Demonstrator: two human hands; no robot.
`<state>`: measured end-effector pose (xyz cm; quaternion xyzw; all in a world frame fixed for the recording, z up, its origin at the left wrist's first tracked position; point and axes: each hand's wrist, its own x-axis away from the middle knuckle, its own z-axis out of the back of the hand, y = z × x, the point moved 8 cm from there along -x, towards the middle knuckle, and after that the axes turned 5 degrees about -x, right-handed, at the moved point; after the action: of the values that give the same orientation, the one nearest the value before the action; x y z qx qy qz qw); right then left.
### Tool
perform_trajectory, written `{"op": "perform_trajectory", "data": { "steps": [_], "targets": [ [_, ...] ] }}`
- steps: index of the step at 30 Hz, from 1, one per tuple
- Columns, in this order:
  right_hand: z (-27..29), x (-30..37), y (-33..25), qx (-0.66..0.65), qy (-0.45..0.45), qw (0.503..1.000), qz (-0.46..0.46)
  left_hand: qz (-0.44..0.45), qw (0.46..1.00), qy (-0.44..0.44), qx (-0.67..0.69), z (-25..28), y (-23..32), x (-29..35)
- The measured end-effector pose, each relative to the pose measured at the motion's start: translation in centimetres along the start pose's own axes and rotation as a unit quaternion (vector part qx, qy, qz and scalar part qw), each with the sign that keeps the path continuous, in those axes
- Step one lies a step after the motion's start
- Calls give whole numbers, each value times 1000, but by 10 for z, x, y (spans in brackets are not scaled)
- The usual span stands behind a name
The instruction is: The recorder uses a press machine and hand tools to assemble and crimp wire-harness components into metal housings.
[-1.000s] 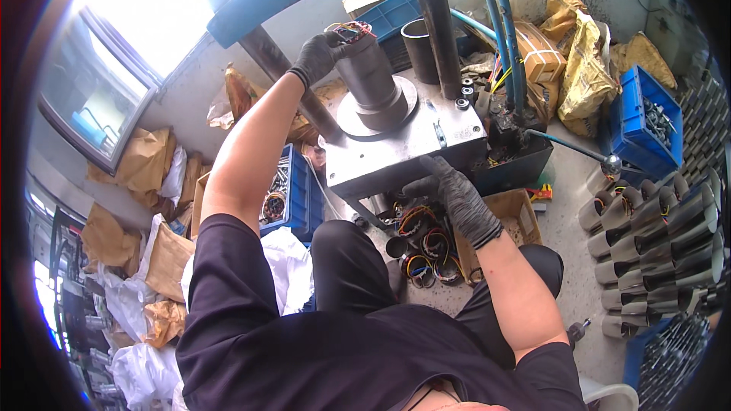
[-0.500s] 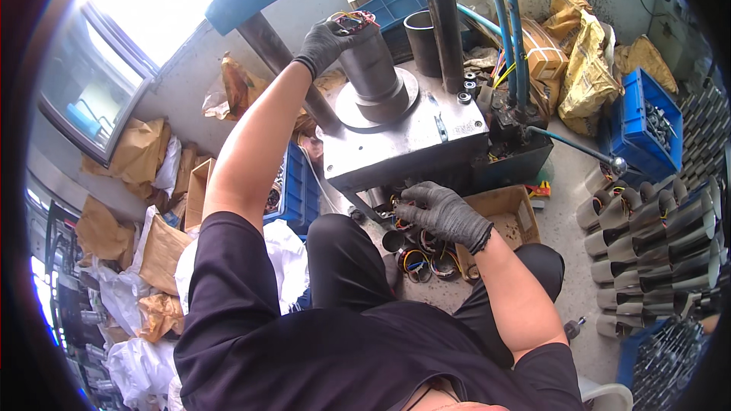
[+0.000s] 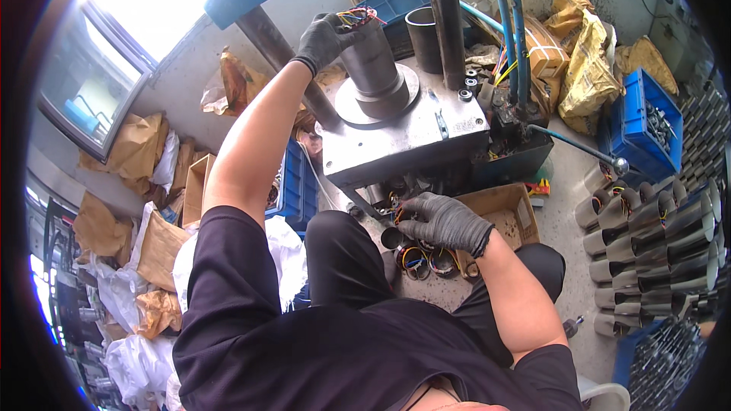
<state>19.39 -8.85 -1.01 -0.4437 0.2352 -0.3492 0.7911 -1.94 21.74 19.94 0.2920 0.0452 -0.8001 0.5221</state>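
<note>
My left hand (image 3: 323,39), in a dark grey glove, has its fingers closed at the top of an upright grey metal cylinder (image 3: 373,68). They grip the edge of a wound motor stator (image 3: 358,17) whose coloured wires stick out of the cylinder's top. The cylinder stands on a round base on the steel press table (image 3: 411,148). In front of and below this table, my gloved right hand (image 3: 442,222) is curled. Coloured wires show at its fingertips, apparently from another stator (image 3: 397,215), mostly hidden. Beneath it, several round housings with wires (image 3: 415,262) sit on the floor.
Dark posts (image 3: 442,23) rise from the table, beside an open metal tube (image 3: 423,39). A ball-ended lever (image 3: 618,165) reaches out rightward. Stacked metal sleeves (image 3: 655,251), a blue crate (image 3: 647,125) and a cardboard box (image 3: 499,209) are at right; paper bags (image 3: 164,251) lie left.
My right hand has moved slightly down, and the wires at its fingertips have shifted with it. The left hand has barely moved; more of the stator's wires show beside its fingers.
</note>
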Motion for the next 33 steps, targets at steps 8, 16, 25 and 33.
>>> {"op": "perform_trajectory", "data": {
  "steps": [8, 16, 25, 33],
  "targets": [
    [-2, 0, 3, 48, -7, 999, 1, 16, 968, -111, -224, 15, 32, -24],
    [-11, 1, 7, 107, -37, 993, -26, -16, 914, -210, -347, -2, 68, -21],
    [-12, 10, 13, 146, -60, 987, -35, 74, 862, -292, -407, -4, 65, -28],
    [2, 19, 2, 160, -14, 987, -3, 36, 981, -182, -63, 7, 9, -18]
  ]
}}
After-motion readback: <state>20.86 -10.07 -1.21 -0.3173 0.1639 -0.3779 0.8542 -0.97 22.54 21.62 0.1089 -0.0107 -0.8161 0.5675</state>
